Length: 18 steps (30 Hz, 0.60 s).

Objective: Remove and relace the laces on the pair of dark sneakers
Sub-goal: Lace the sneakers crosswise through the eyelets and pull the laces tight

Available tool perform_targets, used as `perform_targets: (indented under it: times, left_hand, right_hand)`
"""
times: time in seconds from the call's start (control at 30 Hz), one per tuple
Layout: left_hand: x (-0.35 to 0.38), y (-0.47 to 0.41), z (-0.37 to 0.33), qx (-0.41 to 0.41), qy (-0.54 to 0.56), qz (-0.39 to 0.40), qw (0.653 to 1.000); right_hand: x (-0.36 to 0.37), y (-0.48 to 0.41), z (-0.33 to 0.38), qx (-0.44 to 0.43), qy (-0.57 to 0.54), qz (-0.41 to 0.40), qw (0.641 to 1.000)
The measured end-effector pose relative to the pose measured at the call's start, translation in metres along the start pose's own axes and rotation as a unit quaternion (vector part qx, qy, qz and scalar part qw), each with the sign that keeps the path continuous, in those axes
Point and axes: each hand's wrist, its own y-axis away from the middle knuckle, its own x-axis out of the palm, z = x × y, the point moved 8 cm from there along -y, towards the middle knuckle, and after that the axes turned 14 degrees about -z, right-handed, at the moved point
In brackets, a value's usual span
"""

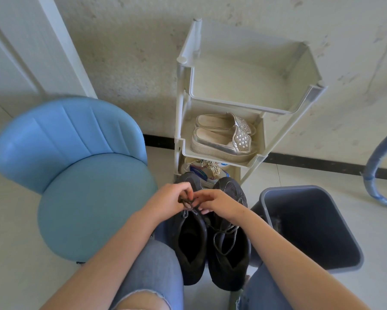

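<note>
Black sneakers (pixel 194 274) with grey laces (pixel 186 201), light-blue chair (pixel 94 204), silver diamond-studded slip-ons (pixel 219 144), cream rack (pixel 239 104), dark-grey bin (pixel 311 220).

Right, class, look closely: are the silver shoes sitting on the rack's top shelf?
No, the silver shoes sit on the second shelf down, below the top shelf.

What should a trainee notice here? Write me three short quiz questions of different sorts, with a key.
1. True or false: the left hand rests on the blue chair.
2. What stands right of the dark sneakers?
3. Fill in: the silver shoes sit on the rack's ____ shelf.
Key: 1 false, it and the right hand pinch a lace; 2 the grey bin; 3 middle.
</note>
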Motion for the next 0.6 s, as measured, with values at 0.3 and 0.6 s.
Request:
perform_targets:
  times: [0.3, 0.6]
  left_hand:
    - [-0.003, -0.003, -0.025, 0.154, -0.120, -0.034, 0.980]
    - [-0.008, 0.007, -0.030, 0.291, -0.098, -0.120, 0.944]
  right_hand:
    - [0.000, -0.006, -0.005, -0.005, -0.065, -0.026, 0.998]
    - [0.006, -0.007, -0.005, -0.010, -0.096, -0.009, 0.995]
